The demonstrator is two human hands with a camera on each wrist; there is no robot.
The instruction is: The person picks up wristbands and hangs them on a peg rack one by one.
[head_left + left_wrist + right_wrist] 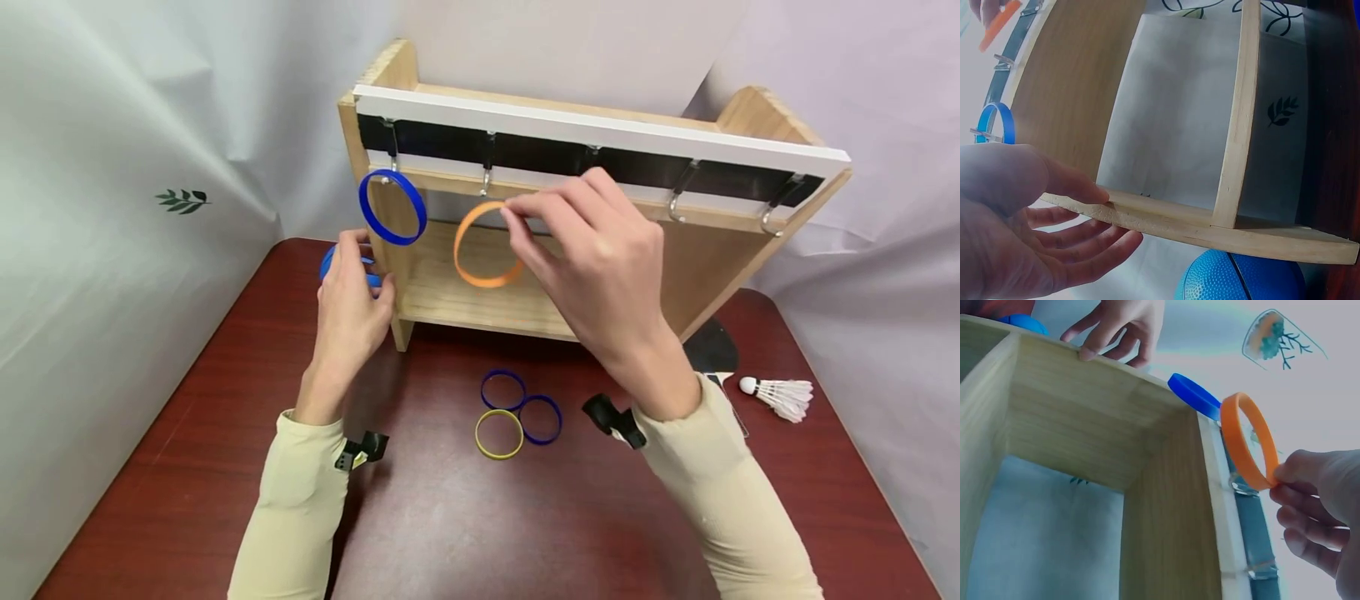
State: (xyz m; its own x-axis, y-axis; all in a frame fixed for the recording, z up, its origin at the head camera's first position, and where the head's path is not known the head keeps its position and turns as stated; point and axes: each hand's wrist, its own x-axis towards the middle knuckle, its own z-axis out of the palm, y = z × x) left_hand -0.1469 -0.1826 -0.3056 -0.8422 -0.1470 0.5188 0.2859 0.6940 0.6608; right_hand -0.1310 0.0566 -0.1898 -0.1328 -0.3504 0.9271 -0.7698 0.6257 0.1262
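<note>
- Around the hands I see pale draped cloth (135, 125), with a leaf print (182, 200) left of the left fingers. Only my right wrist view adds a plant drawing (1285, 344), out past the right fingertips.
- Below both hands spreads a reddish-brown table (187, 500), softly reflecting light.
- The wooden rack (450, 307) stands right of the left fingers.
- The left hand (348, 308) rests its thumb tip on the rack's side edge, other fingers loosely bent outside it; how firmly, I can't tell.
- The right hand (600, 242) pinches the orange ring (1235, 437) between thumb and forefinger, near the rack's hooks (486, 179).
- A blue ball (1210, 281) sits behind the left fingers; my left wrist view reveals its pebbled skin and black seam.
- Right of and below the right fingers lies a shuttlecock (780, 396).
- Left of the pinching fingertips, a blue ring (1194, 397) hangs on the end hook.
- Below those fingertips, two dark blue rings (561, 421) and a yellow ring (499, 457) cluster on the table.
</note>
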